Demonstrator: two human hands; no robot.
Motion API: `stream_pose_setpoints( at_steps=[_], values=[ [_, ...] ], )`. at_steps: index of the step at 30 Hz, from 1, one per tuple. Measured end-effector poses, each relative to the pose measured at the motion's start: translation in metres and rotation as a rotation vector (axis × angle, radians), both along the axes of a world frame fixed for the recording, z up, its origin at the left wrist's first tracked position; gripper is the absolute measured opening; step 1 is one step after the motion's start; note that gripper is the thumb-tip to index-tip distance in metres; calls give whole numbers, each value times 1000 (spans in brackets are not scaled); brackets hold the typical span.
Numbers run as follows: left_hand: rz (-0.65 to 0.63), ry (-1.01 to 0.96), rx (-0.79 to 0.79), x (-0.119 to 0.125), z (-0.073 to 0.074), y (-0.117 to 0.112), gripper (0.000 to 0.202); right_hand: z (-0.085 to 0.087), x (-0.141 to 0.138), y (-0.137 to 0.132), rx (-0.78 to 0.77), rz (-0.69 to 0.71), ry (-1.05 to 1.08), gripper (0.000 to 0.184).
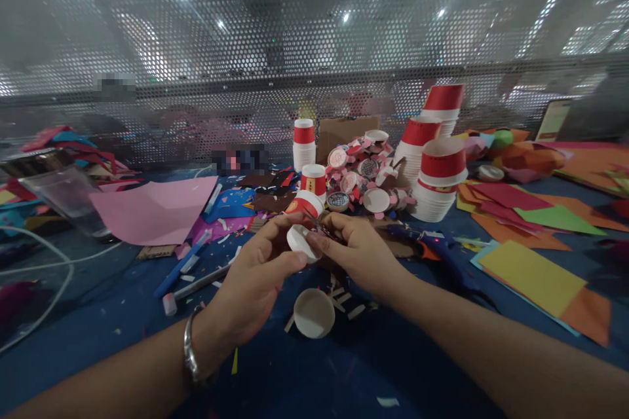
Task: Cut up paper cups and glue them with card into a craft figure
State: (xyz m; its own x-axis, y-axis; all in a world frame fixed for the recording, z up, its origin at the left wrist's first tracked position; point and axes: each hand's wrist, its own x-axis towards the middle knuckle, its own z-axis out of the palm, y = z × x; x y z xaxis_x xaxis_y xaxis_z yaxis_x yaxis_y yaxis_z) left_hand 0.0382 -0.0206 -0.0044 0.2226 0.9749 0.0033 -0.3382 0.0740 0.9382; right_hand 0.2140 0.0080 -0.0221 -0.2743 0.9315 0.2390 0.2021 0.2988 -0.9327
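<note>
Two hands (253,268) (366,249) (one cup base (301,240))

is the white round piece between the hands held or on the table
Held: thumb and fingers of the left hand pinch the white round piece above the blue table.

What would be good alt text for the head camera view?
The left hand holds a round white cup base beside scissors in the right hand, above a blue table. Beyond them stand stacked red-and-white paper cups; colored paper sheets lie to the right.
</note>
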Motion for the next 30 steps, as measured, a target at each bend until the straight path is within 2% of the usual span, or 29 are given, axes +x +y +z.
stream_pose_setpoints(
  at_steps=[13,17,24,27,30],
  values=[
    [-40,2,3,-1,0,-1,49,-3,-2,1,40,-11,180,14],
    [-78,-2,-28,-1,0,-1,47,-3,0,0,63,-29,137,11],
    [-158,31,9,-3,-1,2,38,-2,4,-1,109,-39,64,10],
    [-117,58,33,-5,-2,3,43,0,4,0,142,-28,40,10],
    [-48,144,129,-9,-3,7,52,2,5,-1,147,-18,28,15]
  ],
)
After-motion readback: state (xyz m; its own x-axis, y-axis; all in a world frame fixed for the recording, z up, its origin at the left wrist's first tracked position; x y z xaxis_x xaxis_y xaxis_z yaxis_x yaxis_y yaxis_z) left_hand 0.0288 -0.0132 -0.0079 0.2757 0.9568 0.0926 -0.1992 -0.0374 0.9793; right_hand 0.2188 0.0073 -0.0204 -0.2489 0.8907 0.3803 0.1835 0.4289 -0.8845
